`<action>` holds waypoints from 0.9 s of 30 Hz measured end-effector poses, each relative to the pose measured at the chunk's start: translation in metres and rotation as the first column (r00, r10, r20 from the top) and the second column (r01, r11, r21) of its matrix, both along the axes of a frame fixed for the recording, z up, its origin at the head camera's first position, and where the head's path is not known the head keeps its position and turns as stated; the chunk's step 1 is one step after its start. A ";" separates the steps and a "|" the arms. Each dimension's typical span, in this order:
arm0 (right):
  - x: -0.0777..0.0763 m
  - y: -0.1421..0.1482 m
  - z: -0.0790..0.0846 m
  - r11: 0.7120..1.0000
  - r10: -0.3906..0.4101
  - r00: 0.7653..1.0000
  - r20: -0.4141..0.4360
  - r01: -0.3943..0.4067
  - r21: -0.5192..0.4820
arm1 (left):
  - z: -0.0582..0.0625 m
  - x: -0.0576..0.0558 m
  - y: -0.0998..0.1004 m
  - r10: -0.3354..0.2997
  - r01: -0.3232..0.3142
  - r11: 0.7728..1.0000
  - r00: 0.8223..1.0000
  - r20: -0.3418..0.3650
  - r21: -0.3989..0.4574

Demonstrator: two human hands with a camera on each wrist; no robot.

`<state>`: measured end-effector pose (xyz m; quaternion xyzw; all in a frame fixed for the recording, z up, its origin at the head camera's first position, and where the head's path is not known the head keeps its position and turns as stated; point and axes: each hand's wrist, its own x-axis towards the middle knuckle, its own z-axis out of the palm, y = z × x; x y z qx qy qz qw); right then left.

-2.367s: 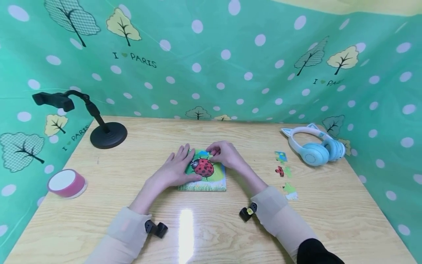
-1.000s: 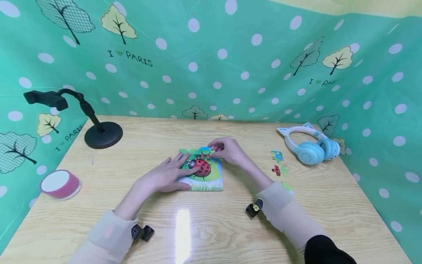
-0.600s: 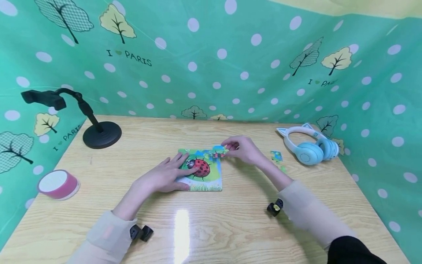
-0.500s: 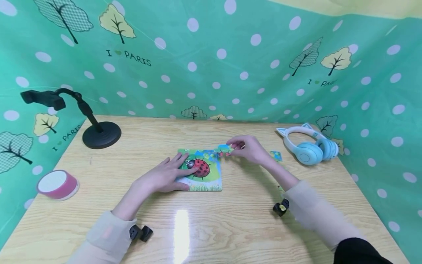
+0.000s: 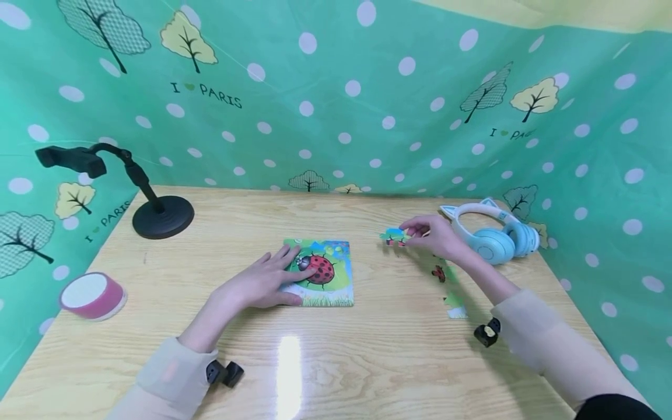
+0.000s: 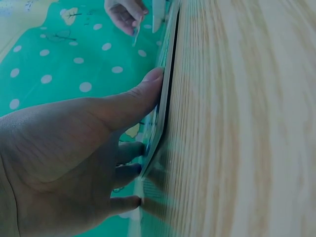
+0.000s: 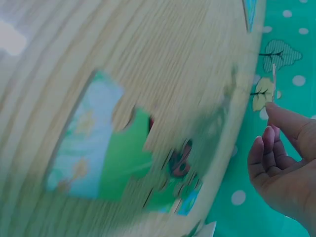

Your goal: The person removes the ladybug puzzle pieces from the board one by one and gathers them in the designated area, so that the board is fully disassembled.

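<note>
The ladybug picture board (image 5: 336, 283) lies flat on the table in the head view. Spread over its left part is my left hand (image 5: 268, 280), fingers straight; in the left wrist view its thumb lies along the edge of the board (image 6: 168, 94). My right hand (image 5: 436, 236) pinches a blue, green and red puzzle piece (image 5: 392, 235) between thumb and fingers, above the table right of the board. The right wrist view shows that piece (image 7: 274, 81) edge-on. Under the right forearm lie loose puzzle pieces, among them a red one (image 5: 438, 273) and a green-and-white one (image 5: 455, 307).
Blue cat-ear headphones (image 5: 496, 233) stand at the back right, close behind the right hand. On the left are a black stand (image 5: 164, 216) and a pink-and-white round object (image 5: 93, 296). A green dotted cloth (image 5: 336, 140) hangs behind the table.
My right hand has lifted the puzzle piece off the board's upper right and carried it to the right. My left hand slid slightly left early on, then stayed on the board.
</note>
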<state>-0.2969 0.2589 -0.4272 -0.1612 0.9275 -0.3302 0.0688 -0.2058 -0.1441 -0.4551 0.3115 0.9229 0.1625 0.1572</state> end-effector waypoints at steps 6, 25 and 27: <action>0.001 0.015 -0.004 0.999 -0.013 0.999 0.034 0.012 0.033 | -0.002 0.001 0.001 0.005 -0.005 1.000 1.000 -0.004 0.009; -0.002 0.029 -0.023 0.994 -0.029 0.997 0.067 0.022 0.105 | -0.001 0.000 0.001 0.016 -0.016 1.000 1.000 -0.003 0.011; -0.002 0.030 -0.024 0.994 -0.025 0.998 0.066 0.018 0.106 | -0.001 0.001 0.001 0.016 -0.016 1.000 1.000 -0.005 0.011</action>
